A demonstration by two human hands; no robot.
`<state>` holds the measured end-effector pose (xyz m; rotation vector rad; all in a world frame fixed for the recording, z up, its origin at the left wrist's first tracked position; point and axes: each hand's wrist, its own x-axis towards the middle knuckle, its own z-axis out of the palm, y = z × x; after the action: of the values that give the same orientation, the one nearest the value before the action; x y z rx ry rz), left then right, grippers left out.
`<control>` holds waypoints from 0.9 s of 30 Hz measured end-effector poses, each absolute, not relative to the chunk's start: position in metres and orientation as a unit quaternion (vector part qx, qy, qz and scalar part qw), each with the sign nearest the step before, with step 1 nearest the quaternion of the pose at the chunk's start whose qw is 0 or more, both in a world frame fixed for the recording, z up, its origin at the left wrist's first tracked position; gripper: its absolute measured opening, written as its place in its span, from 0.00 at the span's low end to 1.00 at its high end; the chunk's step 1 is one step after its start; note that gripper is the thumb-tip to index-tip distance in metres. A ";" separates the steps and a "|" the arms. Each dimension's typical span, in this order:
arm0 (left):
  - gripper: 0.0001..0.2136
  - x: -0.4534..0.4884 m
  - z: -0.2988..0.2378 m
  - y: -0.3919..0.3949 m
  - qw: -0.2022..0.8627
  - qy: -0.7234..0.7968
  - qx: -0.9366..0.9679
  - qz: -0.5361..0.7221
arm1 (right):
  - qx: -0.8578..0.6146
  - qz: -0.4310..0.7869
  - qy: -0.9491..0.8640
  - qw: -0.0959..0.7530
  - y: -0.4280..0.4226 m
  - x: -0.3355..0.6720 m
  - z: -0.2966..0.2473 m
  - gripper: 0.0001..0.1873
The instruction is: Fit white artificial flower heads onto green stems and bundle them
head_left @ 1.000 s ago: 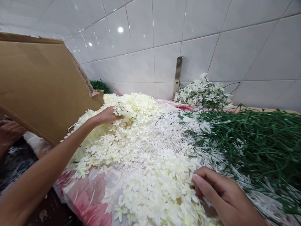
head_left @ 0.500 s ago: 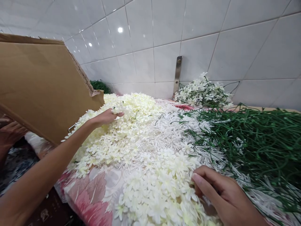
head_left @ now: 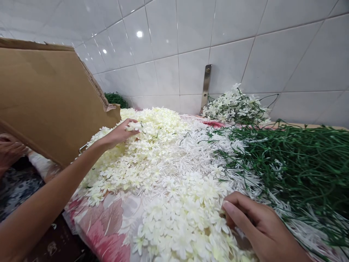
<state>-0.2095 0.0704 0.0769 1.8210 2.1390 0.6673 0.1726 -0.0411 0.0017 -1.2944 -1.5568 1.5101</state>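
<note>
A broad heap of small cream artificial flowers [head_left: 152,174] covers a floral cloth [head_left: 106,225]. My left hand [head_left: 118,134] is above the heap's far left part, its fingers shut on a small cluster of cream flowers [head_left: 133,126]. My right hand [head_left: 253,225] rests at the near right of the heap, with curled fingers among the flowers. Its thumb is hidden, and I cannot tell whether it grips anything. Between the hands lie white stems [head_left: 196,153], which merge into a mass of green stems [head_left: 289,163] on the right.
A tilted cardboard sheet [head_left: 46,98] stands at the left, and a co-worker's hand [head_left: 9,151] shows past it. A bunch of flower sprays [head_left: 236,109] lies against the white tile wall [head_left: 272,47], beside a metal bracket [head_left: 206,85].
My left hand has shifted slightly left with the flower cluster in it. The co-worker's hand has risen slightly. My right hand has barely moved.
</note>
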 end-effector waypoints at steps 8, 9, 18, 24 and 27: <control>0.35 -0.207 0.093 0.046 0.172 0.722 0.630 0.228 | -0.504 0.552 -0.595 0.295 -0.041 0.174 0.001 0.24; 0.36 -0.207 0.095 0.045 0.142 0.725 0.637 0.222 | -0.506 0.546 -0.599 0.294 -0.041 0.174 0.001 0.24; 0.36 -0.214 0.105 0.051 -0.033 0.676 0.733 0.069 | -0.504 0.536 -0.607 0.299 -0.041 0.173 0.002 0.24; 0.36 -0.205 0.110 0.082 0.052 0.582 0.811 -0.021 | -0.478 0.520 -0.642 0.297 -0.038 0.175 -0.001 0.22; 0.41 -0.198 0.117 0.098 0.055 0.596 0.795 -0.099 | -0.469 0.519 -0.653 0.291 -0.037 0.176 -0.002 0.22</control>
<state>-0.1979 0.0977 0.1172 2.4148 1.8087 -0.3000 0.1756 -0.0365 -0.0016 -1.2520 -1.7403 1.3840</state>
